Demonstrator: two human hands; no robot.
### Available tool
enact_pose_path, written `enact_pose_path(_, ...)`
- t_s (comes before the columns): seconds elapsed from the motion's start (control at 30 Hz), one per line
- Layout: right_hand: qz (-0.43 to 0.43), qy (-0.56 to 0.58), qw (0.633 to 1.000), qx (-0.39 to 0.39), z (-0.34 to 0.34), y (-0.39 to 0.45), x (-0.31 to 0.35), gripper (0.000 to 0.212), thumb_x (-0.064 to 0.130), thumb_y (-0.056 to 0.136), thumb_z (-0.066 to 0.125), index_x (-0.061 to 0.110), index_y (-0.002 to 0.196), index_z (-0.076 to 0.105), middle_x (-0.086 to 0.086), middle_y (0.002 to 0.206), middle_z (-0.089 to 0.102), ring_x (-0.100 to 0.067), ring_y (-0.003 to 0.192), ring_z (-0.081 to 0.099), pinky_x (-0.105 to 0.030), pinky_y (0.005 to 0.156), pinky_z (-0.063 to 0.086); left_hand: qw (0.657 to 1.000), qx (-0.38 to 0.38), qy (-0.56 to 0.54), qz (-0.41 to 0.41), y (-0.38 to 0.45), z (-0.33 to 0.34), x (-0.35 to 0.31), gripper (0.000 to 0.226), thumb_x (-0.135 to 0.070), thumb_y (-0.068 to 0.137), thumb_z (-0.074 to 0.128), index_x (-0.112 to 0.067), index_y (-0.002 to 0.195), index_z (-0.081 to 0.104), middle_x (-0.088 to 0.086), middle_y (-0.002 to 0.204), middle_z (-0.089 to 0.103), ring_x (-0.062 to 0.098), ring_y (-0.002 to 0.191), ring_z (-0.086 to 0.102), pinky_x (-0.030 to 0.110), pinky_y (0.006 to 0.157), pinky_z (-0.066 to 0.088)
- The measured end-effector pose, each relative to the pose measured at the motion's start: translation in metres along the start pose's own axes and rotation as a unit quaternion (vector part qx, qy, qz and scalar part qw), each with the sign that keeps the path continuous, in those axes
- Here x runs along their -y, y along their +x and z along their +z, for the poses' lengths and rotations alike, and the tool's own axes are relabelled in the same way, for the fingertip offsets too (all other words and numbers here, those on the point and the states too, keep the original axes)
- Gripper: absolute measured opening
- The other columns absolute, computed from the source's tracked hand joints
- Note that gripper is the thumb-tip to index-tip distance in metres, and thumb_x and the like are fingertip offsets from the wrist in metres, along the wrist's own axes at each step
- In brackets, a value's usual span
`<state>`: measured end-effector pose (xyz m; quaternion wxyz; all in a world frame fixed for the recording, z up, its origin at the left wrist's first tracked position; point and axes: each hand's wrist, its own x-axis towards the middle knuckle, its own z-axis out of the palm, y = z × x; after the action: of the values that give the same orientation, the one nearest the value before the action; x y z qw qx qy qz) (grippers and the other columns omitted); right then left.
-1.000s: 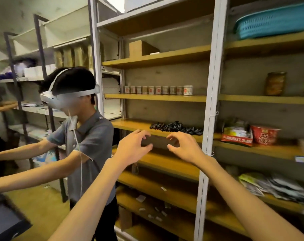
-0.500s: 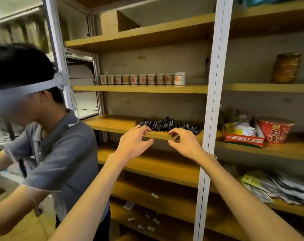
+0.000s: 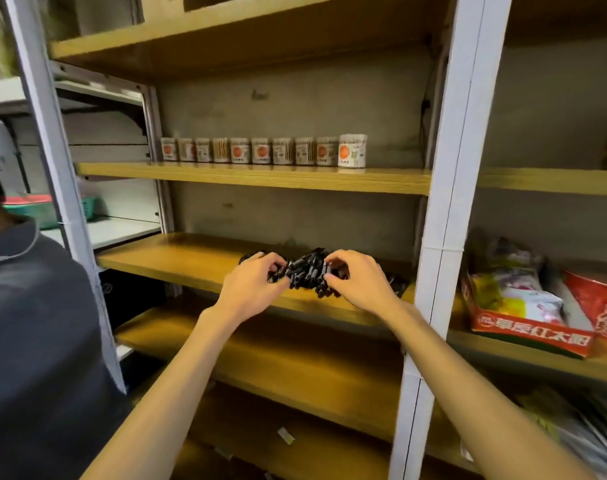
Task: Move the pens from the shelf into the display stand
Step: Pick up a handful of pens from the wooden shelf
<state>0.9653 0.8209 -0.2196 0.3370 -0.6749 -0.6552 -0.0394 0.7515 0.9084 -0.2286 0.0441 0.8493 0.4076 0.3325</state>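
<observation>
Both hands, a second ago short of the shelf [image 3: 177,261], now gather the pens [image 3: 307,273], left hand [image 3: 252,289] at nine o'clock, right hand [image 3: 359,284] at three, fingers curled around the pile, starting the pickup.

Both forearms are bare, no sleeves in view; left hand [image 3: 252,289] and right hand [image 3: 359,284] ungloved.

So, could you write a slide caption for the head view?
Both hands, left hand and right hand, gather black pens on the wooden shelf.
</observation>
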Motion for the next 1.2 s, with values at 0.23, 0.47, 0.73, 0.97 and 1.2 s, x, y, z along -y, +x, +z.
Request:
enact_pose_path(0.23,0.004,0.016,1.000,0.019,0.027,0.037,-0.015,0.033,0.037,0.095,0.065,0.028,0.127,0.063,0.002,0.122,0.064,-0.019,0.113,0.058,-0.043,0.094,0.051,0.999,0.023,0.006,-0.030,0.043,0.018,0.043,0.034,-0.045,0.093,0.061,-0.032,0.124,0.061,-0.009,0.116,0.065,0.017,0.120,0.058,0.041,0.091,0.054)
enact_pose_path(0.47,0.035,0.010,0.999,0.006,0.044,0.052,-0.023,0.031,0.037,0.094,0.066,0.030,0.124,0.064,0.002,0.119,0.064,-0.020,0.109,0.058,-0.042,0.092,0.051,0.998,0.003,0.006,-0.069,0.070,0.030,0.096,0.024,-0.037,0.095,0.061,-0.024,0.115,0.066,-0.002,0.112,0.068,0.022,0.122,0.057,0.043,0.091,0.053)
enact_pose_path(0.73,0.052,-0.003,0.999,-0.001,0.058,0.064,-0.027,0.029,0.034,0.095,0.066,0.028,0.124,0.066,0.006,0.118,0.064,-0.016,0.108,0.059,-0.039,0.093,0.050,0.978,0.017,0.035,-0.204,0.091,0.047,0.151,0.020,-0.039,0.095,0.065,-0.022,0.105,0.065,0.007,0.094,0.071,0.029,0.087,0.067,0.039,0.079,0.058)
enact_pose_path(0.97,0.063,-0.003,0.998,-0.008,0.066,0.073,-0.030,0.029,0.032,0.095,0.066,0.029,0.124,0.066,0.009,0.117,0.063,-0.014,0.107,0.058,-0.033,0.091,0.046,0.964,0.055,0.018,-0.260,0.117,0.062,0.170,0.043,-0.055,0.093,0.063,-0.013,0.089,0.066,0.004,0.081,0.067,0.023,0.075,0.062,0.032,0.072,0.052)
enact_pose_path(1.2,0.071,-0.012,0.997,-0.023,0.067,0.078,-0.033,0.027,0.030,0.096,0.065,0.031,0.123,0.066,0.009,0.116,0.064,-0.013,0.109,0.058,-0.039,0.097,0.048,0.960,0.097,0.065,-0.255,0.133,0.061,0.170,0.051,-0.065,0.089,0.061,-0.014,0.087,0.056,0.003,0.081,0.063,0.018,0.071,0.059,0.028,0.061,0.044)
